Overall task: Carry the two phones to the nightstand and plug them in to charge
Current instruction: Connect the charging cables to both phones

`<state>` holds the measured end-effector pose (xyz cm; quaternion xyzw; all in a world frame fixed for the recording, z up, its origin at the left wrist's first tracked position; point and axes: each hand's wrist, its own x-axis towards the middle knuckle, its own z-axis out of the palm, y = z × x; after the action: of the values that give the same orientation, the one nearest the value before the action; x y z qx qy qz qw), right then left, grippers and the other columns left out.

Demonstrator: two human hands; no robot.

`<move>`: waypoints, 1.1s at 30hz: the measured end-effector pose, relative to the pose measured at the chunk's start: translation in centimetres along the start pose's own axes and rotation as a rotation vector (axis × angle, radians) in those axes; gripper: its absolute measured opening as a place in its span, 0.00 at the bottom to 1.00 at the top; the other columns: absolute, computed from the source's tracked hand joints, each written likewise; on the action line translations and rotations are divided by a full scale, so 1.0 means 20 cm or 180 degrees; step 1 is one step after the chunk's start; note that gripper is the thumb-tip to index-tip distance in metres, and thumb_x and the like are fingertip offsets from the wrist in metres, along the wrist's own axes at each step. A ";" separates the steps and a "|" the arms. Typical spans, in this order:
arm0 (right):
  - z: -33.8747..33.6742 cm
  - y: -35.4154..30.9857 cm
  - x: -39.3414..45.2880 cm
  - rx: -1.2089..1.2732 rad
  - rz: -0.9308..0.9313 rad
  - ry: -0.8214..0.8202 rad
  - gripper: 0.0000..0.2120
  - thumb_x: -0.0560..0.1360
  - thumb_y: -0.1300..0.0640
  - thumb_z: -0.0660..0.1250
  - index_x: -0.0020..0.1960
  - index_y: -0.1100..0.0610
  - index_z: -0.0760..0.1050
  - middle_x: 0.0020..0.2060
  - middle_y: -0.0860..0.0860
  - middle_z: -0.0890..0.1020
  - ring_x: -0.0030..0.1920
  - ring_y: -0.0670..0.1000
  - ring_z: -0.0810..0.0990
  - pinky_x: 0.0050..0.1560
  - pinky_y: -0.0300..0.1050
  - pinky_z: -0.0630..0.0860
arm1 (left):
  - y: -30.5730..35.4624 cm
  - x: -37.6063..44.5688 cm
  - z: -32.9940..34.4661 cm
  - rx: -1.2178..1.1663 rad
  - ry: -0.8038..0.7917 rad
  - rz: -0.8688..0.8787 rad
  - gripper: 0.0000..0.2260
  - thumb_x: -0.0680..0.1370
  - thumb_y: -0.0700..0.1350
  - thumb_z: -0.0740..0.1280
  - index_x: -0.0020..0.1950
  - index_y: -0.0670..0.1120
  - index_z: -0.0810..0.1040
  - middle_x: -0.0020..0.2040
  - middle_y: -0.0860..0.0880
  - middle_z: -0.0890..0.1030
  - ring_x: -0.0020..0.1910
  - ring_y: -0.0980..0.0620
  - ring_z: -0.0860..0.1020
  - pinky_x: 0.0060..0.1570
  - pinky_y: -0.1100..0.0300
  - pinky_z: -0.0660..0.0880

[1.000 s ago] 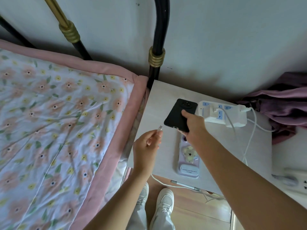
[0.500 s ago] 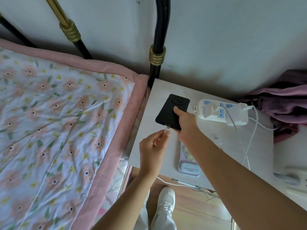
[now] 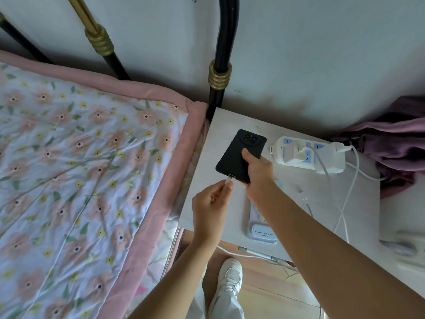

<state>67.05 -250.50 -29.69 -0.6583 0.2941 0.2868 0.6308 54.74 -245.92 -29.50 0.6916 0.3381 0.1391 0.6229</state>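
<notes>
My right hand (image 3: 258,173) grips a black phone (image 3: 236,153), back side up, over the pale nightstand (image 3: 230,120). My left hand (image 3: 211,203) pinches the plug of a white charging cable (image 3: 229,180), whose tip touches the port on the phone's lower edge. A second phone in a lilac case (image 3: 262,233) lies flat on the nightstand, partly hidden under my right forearm. A white power strip (image 3: 296,155) with white chargers plugged in sits at the back of the nightstand.
A bed with a floral quilt (image 3: 80,169) and a black-and-brass frame (image 3: 219,72) borders the nightstand on the left. Purple cloth (image 3: 397,143) is piled at the right. White cables (image 3: 345,199) trail over the nightstand's right side. A pen (image 3: 257,252) lies at its front edge.
My left hand brought the cable plug up from below until it met the black phone's port. My right hand shifted the phone slightly to the left and kept its hold.
</notes>
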 end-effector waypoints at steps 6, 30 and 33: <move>0.00 0.01 0.00 0.0119 -0.0084 0.0077 0.05 0.75 0.55 0.68 0.42 0.51 0.74 0.42 0.53 0.82 0.50 0.58 0.82 0.55 0.59 0.80 | 0.00 -0.01 -0.01 -0.0046 0.0013 0.0000 0.20 0.78 0.46 0.67 0.32 0.37 0.66 0.29 0.44 0.58 0.32 0.49 0.55 0.32 0.56 0.54; 0.00 0.05 -0.05 -0.0073 -0.0418 -0.0198 0.04 0.77 0.53 0.66 0.45 0.46 0.71 0.49 0.52 0.81 0.52 0.56 0.81 0.53 0.55 0.80 | 0.03 0.01 -0.01 -0.0292 -0.0047 -0.0881 0.17 0.77 0.46 0.68 0.29 0.41 0.77 0.22 0.50 0.71 0.24 0.52 0.67 0.31 0.60 0.65; 0.01 0.06 -0.05 -0.0127 -0.0503 -0.0214 0.05 0.77 0.52 0.65 0.45 0.46 0.70 0.47 0.50 0.81 0.53 0.55 0.80 0.55 0.55 0.80 | 0.03 0.01 -0.01 -0.0290 0.0049 -0.1024 0.13 0.77 0.47 0.68 0.33 0.48 0.81 0.25 0.52 0.78 0.24 0.58 0.73 0.33 0.59 0.68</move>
<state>65.51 -250.41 -29.75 -0.6819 0.2141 0.2639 0.6477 54.89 -245.69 -29.00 0.5985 0.4426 0.0581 0.6652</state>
